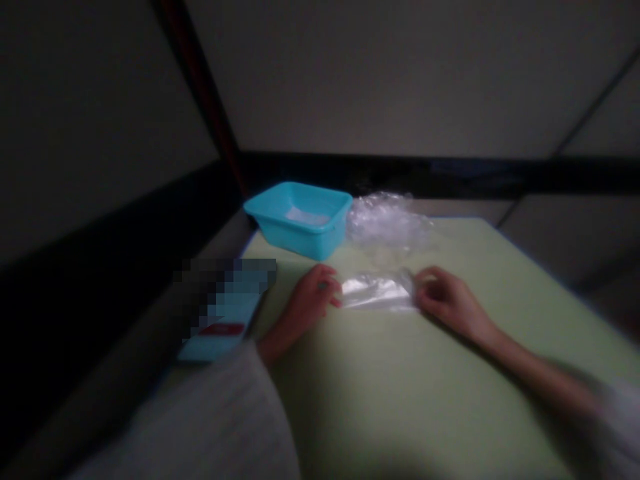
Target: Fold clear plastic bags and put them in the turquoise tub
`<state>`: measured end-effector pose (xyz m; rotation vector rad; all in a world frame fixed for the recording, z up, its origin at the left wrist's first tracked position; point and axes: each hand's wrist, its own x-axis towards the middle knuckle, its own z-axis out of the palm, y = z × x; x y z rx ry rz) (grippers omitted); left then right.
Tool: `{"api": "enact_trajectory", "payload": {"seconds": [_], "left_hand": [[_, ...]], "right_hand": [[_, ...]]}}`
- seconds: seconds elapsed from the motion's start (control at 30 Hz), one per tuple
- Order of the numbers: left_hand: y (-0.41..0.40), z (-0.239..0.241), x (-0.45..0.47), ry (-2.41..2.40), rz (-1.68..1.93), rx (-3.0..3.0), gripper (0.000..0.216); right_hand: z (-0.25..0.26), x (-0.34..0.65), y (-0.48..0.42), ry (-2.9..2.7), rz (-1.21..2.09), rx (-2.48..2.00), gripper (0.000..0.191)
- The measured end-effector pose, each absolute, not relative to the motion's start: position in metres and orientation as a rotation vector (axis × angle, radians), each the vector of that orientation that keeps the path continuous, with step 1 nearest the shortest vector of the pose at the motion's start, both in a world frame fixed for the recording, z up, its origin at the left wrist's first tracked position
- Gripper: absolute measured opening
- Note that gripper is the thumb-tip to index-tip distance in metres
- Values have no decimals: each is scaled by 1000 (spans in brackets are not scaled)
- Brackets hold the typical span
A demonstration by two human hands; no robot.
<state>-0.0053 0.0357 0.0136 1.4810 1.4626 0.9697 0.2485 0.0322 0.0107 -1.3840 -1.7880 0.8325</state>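
Note:
A small clear plastic bag (377,292) lies flat on the pale green table (400,393), stretched between my two hands. My left hand (311,300) pinches the bag's left end with curled fingers. At the bag's right end, my right hand (445,299) grips it the same way, fingers closed. The picture is dim and slightly blurred.
A turquoise plastic tub (300,218) with something white inside stands at the table's far left corner. Beside it on the right lies a heap of crumpled clear plastic bags (387,223). A light blue packet (225,320) with a red label rests at the table's left edge.

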Motion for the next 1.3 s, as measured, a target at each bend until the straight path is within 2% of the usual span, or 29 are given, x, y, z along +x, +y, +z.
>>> {"api": "enact_trajectory", "payload": {"seconds": [0.23, 0.47, 0.63, 0.77, 0.83, 0.93, 1.03, 1.1, 1.3], "left_hand": [[37, 12, -6, 1481, 1081, 1499, 19], [33, 12, -6, 1463, 1230, 1657, 7], [25, 11, -2, 1487, 1152, 1833, 8], [23, 13, -5, 1583, 1110, 1924, 12], [24, 14, -7, 1609, 1126, 1927, 12], [21, 13, -8, 1600, 1115, 1981, 14], [13, 11, -5, 1434, 1056, 2214, 22], [6, 10, 0, 1234, 929, 2420, 33], [-2, 3, 10, 850, 470, 2690, 63]], "right_hand": [[6, 248, 34, -1800, 751, -1363, 26], [-1, 250, 36, -1769, 757, -1334, 18], [4, 246, 29, -1674, 1105, -1266, 22], [10, 234, 9, -1699, 1504, -966, 28], [12, 232, 0, -1764, 1559, -856, 27], [14, 240, -2, -2060, 1243, -836, 17], [14, 258, 9, -2474, 636, -777, 21], [11, 268, 17, -2624, 375, -752, 25], [4, 269, 21, -2751, 18, -705, 39]]}}
